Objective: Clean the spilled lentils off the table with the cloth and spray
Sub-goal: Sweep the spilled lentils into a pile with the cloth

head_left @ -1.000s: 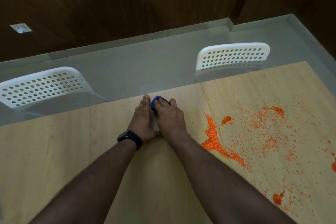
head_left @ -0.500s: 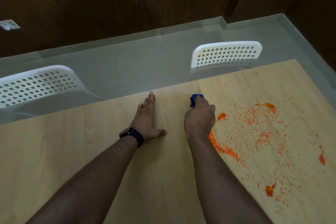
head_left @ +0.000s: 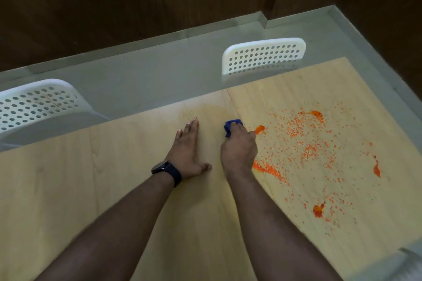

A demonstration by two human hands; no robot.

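Orange lentils (head_left: 303, 141) lie scattered over the right half of the light wooden table (head_left: 91, 189), with thicker clumps and a swept line just right of my right wrist. My right hand (head_left: 238, 148) grips a small blue cloth (head_left: 229, 127) against the table at the left edge of the spill; only a bit of cloth shows past the fingers. My left hand (head_left: 187, 151), with a black watch on its wrist, lies flat on the table beside it, fingers straight. No spray bottle is in view.
Two white perforated chairs stand at the table's far edge, one chair (head_left: 34, 105) at the left and the other chair (head_left: 263, 56) at the right. Grey floor and a dark wooden wall lie beyond. A grey object (head_left: 408, 260) sits at the table's near right corner.
My right hand has carried the cloth away from my left hand, rightward to the spill's edge. My left hand has stayed flat on the table.
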